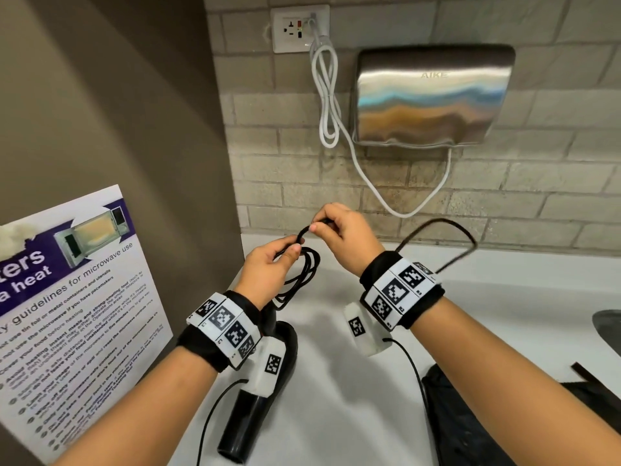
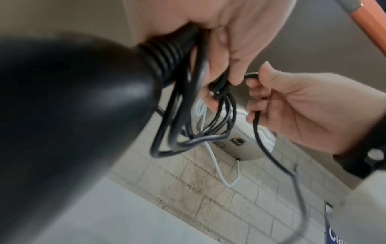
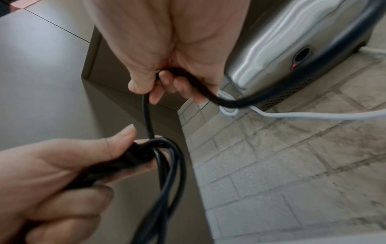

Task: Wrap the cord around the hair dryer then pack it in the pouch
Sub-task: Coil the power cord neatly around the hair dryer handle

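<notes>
The black hair dryer (image 1: pixel 260 395) hangs nozzle-down over the white counter, close under my left wrist. My left hand (image 1: pixel 268 267) grips the ribbed end of its handle (image 2: pixel 167 54) together with several gathered loops of the black cord (image 1: pixel 302 274). My right hand (image 1: pixel 336 230) is just right of it and slightly higher, pinching a stretch of the same cord (image 3: pixel 148 115) between thumb and fingers. From there the loose cord arcs out to the right in a wide loop (image 1: pixel 467 237). A black pouch (image 1: pixel 470 425) lies on the counter at the lower right, partly hidden by my right forearm.
A steel hand dryer (image 1: pixel 433 95) is on the brick wall ahead, its white cable (image 1: pixel 327 95) running to an outlet (image 1: pixel 299 28). A microwave poster (image 1: pixel 67 297) hangs on the brown panel at left. A sink's edge (image 1: pixel 608 327) shows at far right.
</notes>
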